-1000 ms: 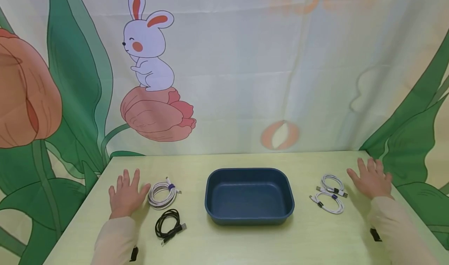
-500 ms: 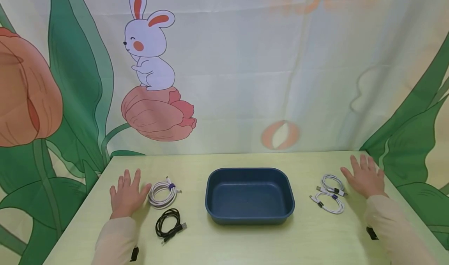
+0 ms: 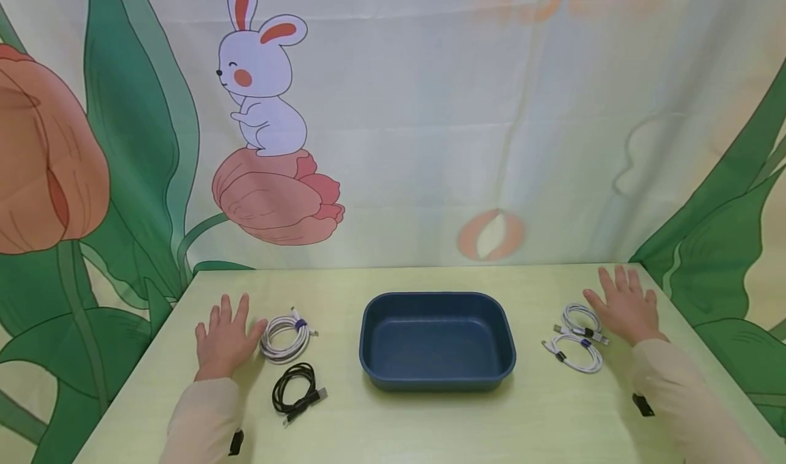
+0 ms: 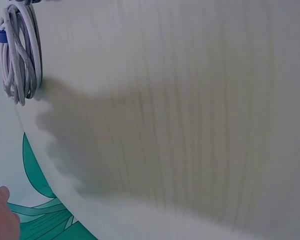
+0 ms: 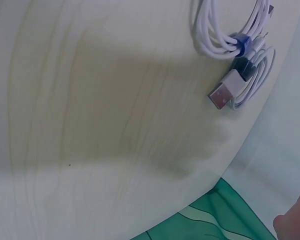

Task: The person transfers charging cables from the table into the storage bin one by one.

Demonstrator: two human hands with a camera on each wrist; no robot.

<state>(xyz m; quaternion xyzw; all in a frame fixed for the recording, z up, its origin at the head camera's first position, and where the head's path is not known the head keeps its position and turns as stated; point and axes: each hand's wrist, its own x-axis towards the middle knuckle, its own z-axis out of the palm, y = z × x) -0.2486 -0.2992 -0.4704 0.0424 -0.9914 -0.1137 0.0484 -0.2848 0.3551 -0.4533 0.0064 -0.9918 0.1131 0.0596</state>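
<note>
My left hand [image 3: 226, 338] is spread with straight fingers at the left of the table, its thumb close to a coiled white cable [image 3: 285, 339] with a purple tie. Nearer me lies a coiled black USB cable [image 3: 297, 392]. On the other side, my right hand [image 3: 628, 307] has its fingers extended beside two coiled white cables: the farther one [image 3: 577, 319] has a dark tie and a USB plug [image 5: 225, 90], while the nearer one [image 3: 577, 355] bears a purple tie. Both hands hold nothing. Shadows beneath suggest that they hover above the table.
A dark blue rectangular bin [image 3: 437, 384] stands mid-table between the cable groups. Behind the pale wooden table [image 3: 430, 430] hangs a printed curtain [image 3: 399, 143] with a rabbit, tulips and leaves. Black pieces [image 3: 643, 404] show under the sleeves.
My right hand has moved left and slightly away from me, closer to the white cables. The left hand has shifted only slightly to the right. Cables and bin stay where they were.
</note>
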